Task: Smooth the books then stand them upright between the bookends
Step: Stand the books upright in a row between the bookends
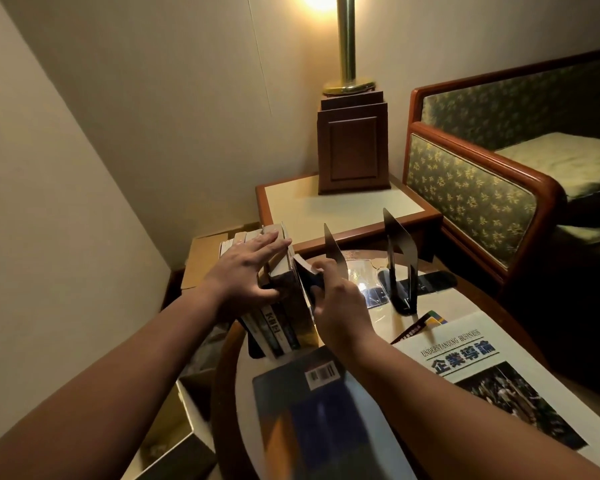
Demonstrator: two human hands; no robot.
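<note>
The left hand [246, 268] is laid flat across the top edges of a row of upright books [274, 327] at the left side of the round table [222, 375]. Its fingers are held straight and slightly spread, and the thumb is pressed low against the near side of the row. Nothing is gripped by it.

The right hand [336, 299] is curled round a dark blue book [307, 273], which is held tilted just beside the right end of the row. The index finger is stretched out toward the nearer metal bookend [333, 251]; whether the bookend is touched cannot be told. A 2nd metal bookend [400, 258] is stood further right, apart from the 1st.

2 more books are laid flat nearer the camera: a blue book with a barcode [312, 403] below the row, and a white book titled "Understanding Business" [482, 368] to the right. A lit lamp [347, 46] is seen behind, on a side table [291, 199].
</note>
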